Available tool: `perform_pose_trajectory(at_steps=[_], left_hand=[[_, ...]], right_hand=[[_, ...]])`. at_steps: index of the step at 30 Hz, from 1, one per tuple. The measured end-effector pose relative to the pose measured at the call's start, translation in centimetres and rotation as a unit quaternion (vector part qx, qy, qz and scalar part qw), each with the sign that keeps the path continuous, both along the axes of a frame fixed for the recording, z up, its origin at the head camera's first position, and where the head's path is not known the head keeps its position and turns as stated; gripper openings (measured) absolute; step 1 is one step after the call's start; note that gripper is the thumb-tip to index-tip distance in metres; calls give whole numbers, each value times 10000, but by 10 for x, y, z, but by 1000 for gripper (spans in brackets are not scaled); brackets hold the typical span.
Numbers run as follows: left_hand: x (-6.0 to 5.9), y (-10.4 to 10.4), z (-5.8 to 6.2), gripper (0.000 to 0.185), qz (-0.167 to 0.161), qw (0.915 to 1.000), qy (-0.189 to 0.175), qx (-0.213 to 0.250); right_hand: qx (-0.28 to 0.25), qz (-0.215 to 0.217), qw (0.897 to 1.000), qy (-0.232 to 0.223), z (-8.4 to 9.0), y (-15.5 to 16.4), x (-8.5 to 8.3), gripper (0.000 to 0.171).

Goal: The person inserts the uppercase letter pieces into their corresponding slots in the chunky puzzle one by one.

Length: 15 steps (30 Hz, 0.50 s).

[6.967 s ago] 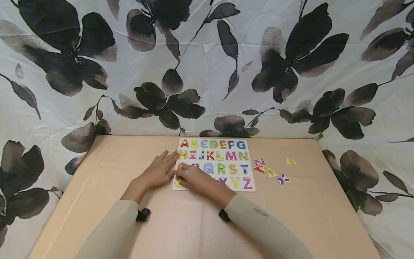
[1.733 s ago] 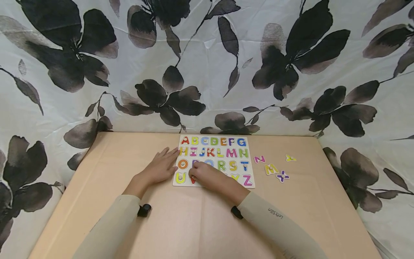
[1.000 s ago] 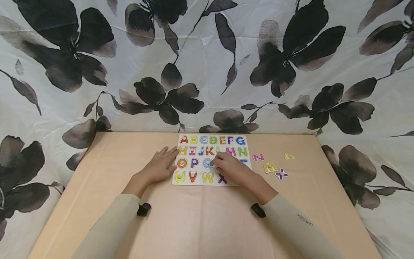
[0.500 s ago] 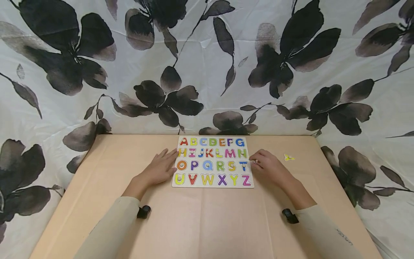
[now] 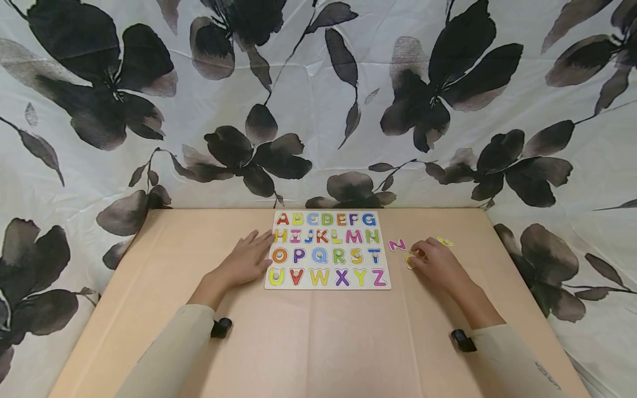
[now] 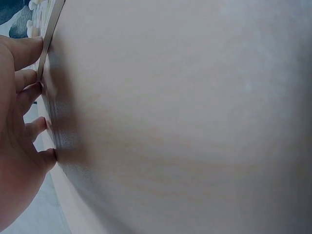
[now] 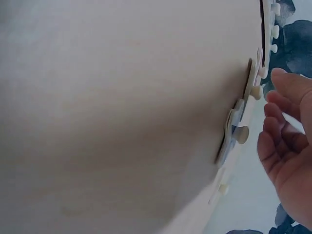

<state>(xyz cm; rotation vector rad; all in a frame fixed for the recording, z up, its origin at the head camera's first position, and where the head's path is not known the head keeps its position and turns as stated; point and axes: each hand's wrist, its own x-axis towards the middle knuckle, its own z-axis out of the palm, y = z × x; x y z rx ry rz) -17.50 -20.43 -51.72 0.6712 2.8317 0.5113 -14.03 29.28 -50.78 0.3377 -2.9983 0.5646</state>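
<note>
Lying on the bench [image 5: 318, 342] just right of the alphabet puzzle board [image 5: 327, 250], the yellow letter M [image 5: 410, 260] is mostly hidden under the right hand [image 5: 438, 264], whose fingers curl down over it; whether they already pinch the piece cannot be told from the head view, and in the right wrist view the fingers [image 7: 278, 141] are bent and apart, close to the pegged pieces but not closed round one. A pink letter N [image 5: 397, 245] lies just left of that hand, and a small yellow piece [image 5: 444, 241] just beyond its knuckles; nothing stands between hand and pieces. The left hand [image 5: 245, 262] rests flat with fingers spread and straight, its fingertips against the board's left edge near the H and O. The board's rows show letters from A to Z. A black-flowered cloth [image 5: 318, 99] hangs behind the bench. Half a second earlier the right hand was at the board's right edge over the N; it has since shifted right, uncovering the N, while the left hand has not moved.
</note>
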Motion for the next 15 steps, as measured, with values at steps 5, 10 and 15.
perform_pose_trajectory(at_steps=[5,10,15], left_hand=[[1,0,-1,70,9,10000,-6,23],[1,1,-1,70,18,10000,21,20],[1,1,1,70,44,10000,36,-16]], right_hand=[[47,-158,9997,-192,-3,4,0,23],[51,-181,9992,-358,-6,4,-2,19],[71,-183,9989,-427,-8,4,-5,16]])
